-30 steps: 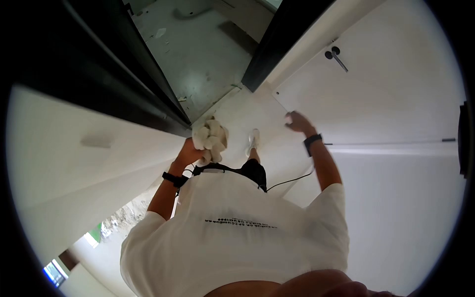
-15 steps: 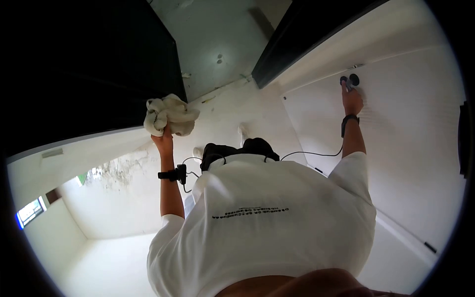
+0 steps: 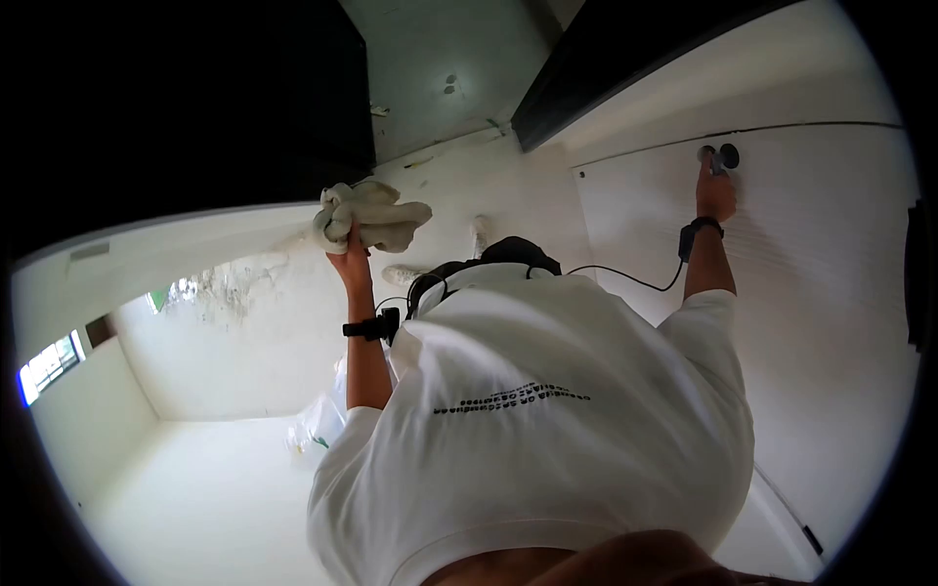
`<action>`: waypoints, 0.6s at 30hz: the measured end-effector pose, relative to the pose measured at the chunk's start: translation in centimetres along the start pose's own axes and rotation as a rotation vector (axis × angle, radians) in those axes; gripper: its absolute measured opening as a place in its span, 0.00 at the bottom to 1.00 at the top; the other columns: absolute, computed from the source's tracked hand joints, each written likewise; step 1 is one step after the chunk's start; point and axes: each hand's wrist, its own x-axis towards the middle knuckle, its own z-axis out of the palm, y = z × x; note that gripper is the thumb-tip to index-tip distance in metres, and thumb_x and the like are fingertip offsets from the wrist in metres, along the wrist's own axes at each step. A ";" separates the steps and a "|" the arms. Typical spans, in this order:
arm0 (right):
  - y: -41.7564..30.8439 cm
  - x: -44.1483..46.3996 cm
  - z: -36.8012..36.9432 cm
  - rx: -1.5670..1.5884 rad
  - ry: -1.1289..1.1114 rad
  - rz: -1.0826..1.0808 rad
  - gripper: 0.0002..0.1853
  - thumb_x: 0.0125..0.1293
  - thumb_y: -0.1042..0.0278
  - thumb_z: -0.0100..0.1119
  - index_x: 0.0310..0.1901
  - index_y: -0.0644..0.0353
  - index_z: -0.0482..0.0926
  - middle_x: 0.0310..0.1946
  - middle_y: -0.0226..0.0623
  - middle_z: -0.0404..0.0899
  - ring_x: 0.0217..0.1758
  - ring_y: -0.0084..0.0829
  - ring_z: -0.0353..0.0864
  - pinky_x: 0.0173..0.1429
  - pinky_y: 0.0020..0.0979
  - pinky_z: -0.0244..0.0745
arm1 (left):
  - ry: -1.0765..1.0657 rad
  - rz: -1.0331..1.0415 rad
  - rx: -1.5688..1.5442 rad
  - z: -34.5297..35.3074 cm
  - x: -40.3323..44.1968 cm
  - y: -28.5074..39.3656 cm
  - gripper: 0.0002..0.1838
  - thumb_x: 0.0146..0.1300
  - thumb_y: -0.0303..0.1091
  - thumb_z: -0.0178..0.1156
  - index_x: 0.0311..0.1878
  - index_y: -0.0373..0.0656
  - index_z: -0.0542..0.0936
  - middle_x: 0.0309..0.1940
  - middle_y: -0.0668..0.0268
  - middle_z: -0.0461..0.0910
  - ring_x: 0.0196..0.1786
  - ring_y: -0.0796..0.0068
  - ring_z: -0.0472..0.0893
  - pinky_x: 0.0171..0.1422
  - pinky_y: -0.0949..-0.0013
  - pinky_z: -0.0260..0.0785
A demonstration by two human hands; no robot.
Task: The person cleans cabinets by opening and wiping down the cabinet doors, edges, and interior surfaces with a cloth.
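My left hand is closed around a bunched off-white cloth, whose loose end hangs out past my fingers. My right hand reaches to a dark door handle on a white door. The fingers curl over the handle, partly hiding it, and a round dark piece shows beside them. Along the door's edge runs a thin dark line.
A large dark panel stands at upper left, and a dark door-like panel at upper right. Between them lies a greyish floor. A stained pale wall, a window and a clear plastic bag are at left.
The edge of the white door has shifted, its latch no longer shows, and a dark line now runs along it. Both hands appear farther right in view, still holding the cloth and handle.
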 end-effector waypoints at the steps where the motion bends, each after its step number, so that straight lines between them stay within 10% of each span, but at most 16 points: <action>1: 0.2 -0.5 0.8 -0.035 -0.024 0.002 0.38 0.63 0.23 0.44 0.40 0.54 0.87 0.37 0.45 0.87 0.41 0.50 0.86 0.46 0.49 0.80 | -0.036 0.022 -0.003 -0.6 0.8 -1.0 0.10 0.69 0.34 0.62 0.50 0.42 0.80 0.32 0.72 0.77 0.27 0.86 0.70 0.25 0.77 0.61; 8: 2.2 2.7 6.7 0.092 0.156 -0.554 0.35 0.65 0.31 0.53 0.27 0.63 0.84 0.20 0.45 0.83 0.21 0.43 0.82 0.22 0.46 0.70 | -0.149 0.082 0.069 -7.4 3.8 -1.8 0.08 0.70 0.34 0.59 0.42 0.40 0.82 0.27 0.70 0.79 0.29 0.79 0.77 0.30 0.71 0.73; 10: 0.1 4.8 5.2 -0.367 -0.107 -0.400 0.31 0.65 0.32 0.52 0.36 0.58 0.86 0.32 0.44 0.86 0.32 0.43 0.86 0.31 0.44 0.77 | -0.195 -0.006 0.063 -7.9 5.4 1.5 0.08 0.68 0.32 0.60 0.46 0.40 0.82 0.30 0.70 0.81 0.31 0.79 0.79 0.34 0.70 0.75; 12: -3.7 4.1 2.6 0.036 -0.127 -0.302 0.32 0.64 0.35 0.53 0.58 0.52 0.79 0.50 0.48 0.84 0.49 0.44 0.85 0.47 0.45 0.79 | -0.182 0.066 -0.085 -8.1 6.9 2.4 0.18 0.66 0.28 0.63 0.58 0.40 0.76 0.47 0.67 0.79 0.50 0.76 0.77 0.56 0.67 0.71; 15: -8.7 0.0 -1.4 -0.293 0.018 -0.063 0.29 0.63 0.41 0.54 0.57 0.52 0.79 0.54 0.37 0.81 0.55 0.45 0.80 0.45 0.51 0.77 | -0.251 0.164 -0.034 -9.5 7.3 4.4 0.25 0.66 0.27 0.62 0.66 0.42 0.70 0.60 0.64 0.74 0.62 0.72 0.72 0.68 0.66 0.64; 18: -15.3 -5.3 0.1 -0.321 0.216 -0.539 0.25 0.59 0.53 0.61 0.56 0.57 0.76 0.54 0.36 0.77 0.52 0.41 0.79 0.48 0.49 0.74 | -0.180 0.268 0.174 -11.4 9.7 4.3 0.25 0.66 0.28 0.62 0.65 0.43 0.71 0.60 0.63 0.74 0.62 0.71 0.73 0.67 0.65 0.64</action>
